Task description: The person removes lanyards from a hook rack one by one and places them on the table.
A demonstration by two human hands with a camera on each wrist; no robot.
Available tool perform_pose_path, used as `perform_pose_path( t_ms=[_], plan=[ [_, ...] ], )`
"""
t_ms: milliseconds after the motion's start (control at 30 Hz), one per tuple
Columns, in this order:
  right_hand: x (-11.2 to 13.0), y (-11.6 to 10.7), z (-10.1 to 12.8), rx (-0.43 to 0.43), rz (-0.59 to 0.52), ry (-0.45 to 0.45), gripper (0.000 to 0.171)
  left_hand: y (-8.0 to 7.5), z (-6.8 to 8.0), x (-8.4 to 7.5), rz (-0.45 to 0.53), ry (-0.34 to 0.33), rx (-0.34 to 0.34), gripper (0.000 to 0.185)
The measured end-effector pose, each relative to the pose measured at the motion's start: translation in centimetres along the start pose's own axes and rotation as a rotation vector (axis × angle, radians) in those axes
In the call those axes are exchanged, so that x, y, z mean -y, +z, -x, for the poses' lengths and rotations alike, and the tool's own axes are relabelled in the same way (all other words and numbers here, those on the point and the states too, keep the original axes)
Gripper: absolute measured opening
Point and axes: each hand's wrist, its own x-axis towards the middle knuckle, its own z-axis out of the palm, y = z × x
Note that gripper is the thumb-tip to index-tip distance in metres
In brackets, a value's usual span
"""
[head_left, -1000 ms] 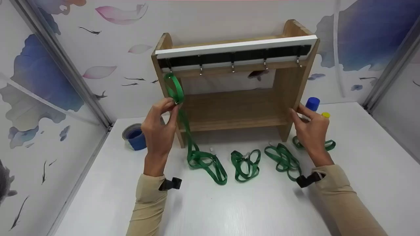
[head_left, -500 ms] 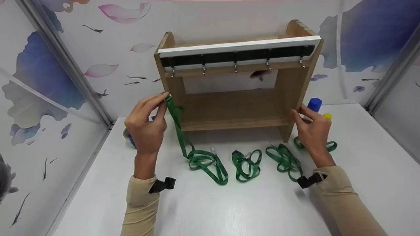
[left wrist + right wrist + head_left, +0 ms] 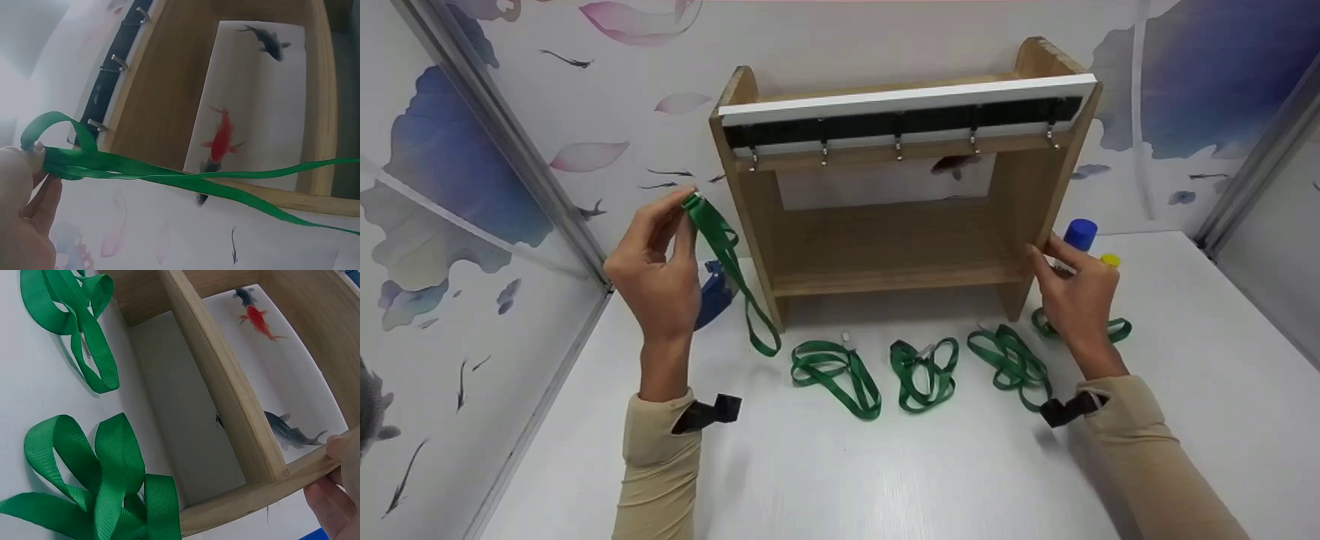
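Observation:
My left hand (image 3: 658, 266) pinches a green lanyard (image 3: 725, 244) between thumb and fingertips, left of a small wooden shelf (image 3: 885, 240). The lanyard slants down to the right from the fingertips, its lower loop just above the tabletop. In the left wrist view a small loop of the green ribbon (image 3: 59, 118) arches over the fingertips, with two strands trailing away. A rail with several metal hooks (image 3: 898, 148) runs along the shelf's upper front. My right hand (image 3: 1076, 300) grips the right side panel (image 3: 264, 506) of the shelf by its front edge.
Bundled green lanyards (image 3: 840, 375) lie on the white table (image 3: 885, 480) before the shelf, one partly behind the right hand. A blue tape dispenser (image 3: 714, 296) stands behind the left hand. A blue cap (image 3: 1081, 232) and a yellow cap (image 3: 1110, 260) show at right.
My left hand has moved left and slightly up, away from the leftmost hook, drawing the lanyard off beside the shelf. The right hand keeps its grip on the side panel.

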Motion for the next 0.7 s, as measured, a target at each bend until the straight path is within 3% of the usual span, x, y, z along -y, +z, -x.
perform_pose_path(
  t_ms=[167,433,567,700],
  plan=[
    [0.0,0.0,0.0,0.007,0.005,0.008,0.044,-0.8,0.4,0.6,-0.027,-0.085,0.053,0.023],
    [-0.1,0.1,-0.1,0.007,0.02,0.021,0.043,-2.0,1.3,3.0,-0.082,-0.158,0.137,0.024],
    [-0.3,0.1,-0.1,0.01,0.018,0.022,0.043,-2.8,2.0,3.9,-0.073,-0.268,0.276,0.026],
    [-0.4,0.0,0.0,0.007,0.009,0.023,0.042,-3.6,2.6,4.9,-0.093,-0.394,0.502,0.03]
  ],
)
